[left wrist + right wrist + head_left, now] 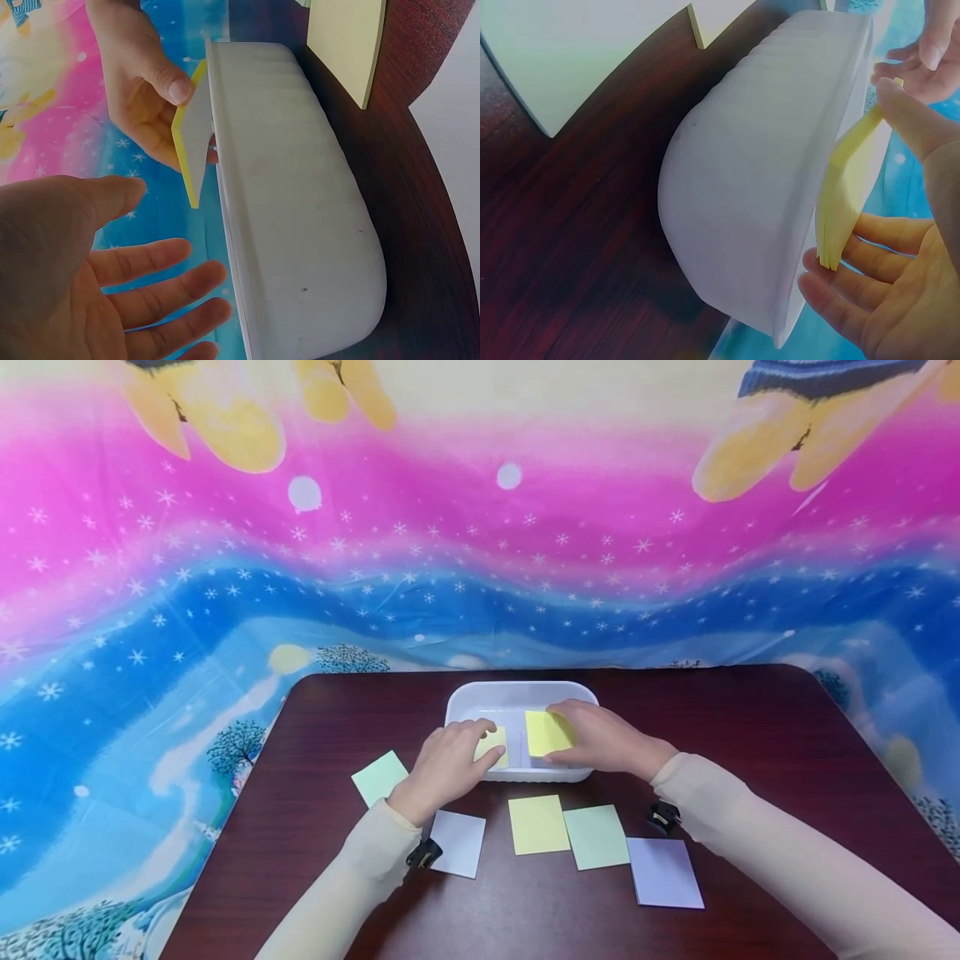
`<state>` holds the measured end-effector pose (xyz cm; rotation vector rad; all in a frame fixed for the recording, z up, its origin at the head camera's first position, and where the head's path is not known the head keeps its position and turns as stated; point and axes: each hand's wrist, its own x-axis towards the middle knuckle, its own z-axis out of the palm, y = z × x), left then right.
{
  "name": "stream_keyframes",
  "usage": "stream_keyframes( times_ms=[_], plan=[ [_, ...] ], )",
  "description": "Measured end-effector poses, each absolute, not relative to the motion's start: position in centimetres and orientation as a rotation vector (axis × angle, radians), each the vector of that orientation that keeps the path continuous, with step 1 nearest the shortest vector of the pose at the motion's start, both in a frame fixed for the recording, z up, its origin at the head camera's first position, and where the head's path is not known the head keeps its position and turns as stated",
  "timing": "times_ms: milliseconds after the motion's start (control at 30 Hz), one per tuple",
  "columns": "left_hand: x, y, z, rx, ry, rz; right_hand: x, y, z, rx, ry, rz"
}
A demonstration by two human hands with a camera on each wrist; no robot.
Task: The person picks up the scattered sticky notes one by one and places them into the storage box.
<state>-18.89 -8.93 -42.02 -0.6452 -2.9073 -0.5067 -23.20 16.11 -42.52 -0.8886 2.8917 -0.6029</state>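
While R hand (611, 737) pinches it, yellow pad (544, 733): squarish, face twd head cam
L hand (445, 766): loose, fingers apart
White tray (521, 774): long axis runs L-R

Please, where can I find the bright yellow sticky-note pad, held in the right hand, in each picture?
Head: bright yellow sticky-note pad below and right of centre, in the right hand.
Left wrist: upper left of centre, nearly edge-on.
Right wrist: right of centre, between thumb and fingers.
Shared landmark: white plastic tray.
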Motion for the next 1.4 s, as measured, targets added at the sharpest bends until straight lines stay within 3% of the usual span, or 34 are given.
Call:
stream_keyframes(
  times_ms=[1400],
  plan=[
    [-19.6, -8.9, -42.3, -0.651, -2.937, -0.484, -25.0, 14.2, -44.5, -0.825, 2.766, -0.288]
  ],
)
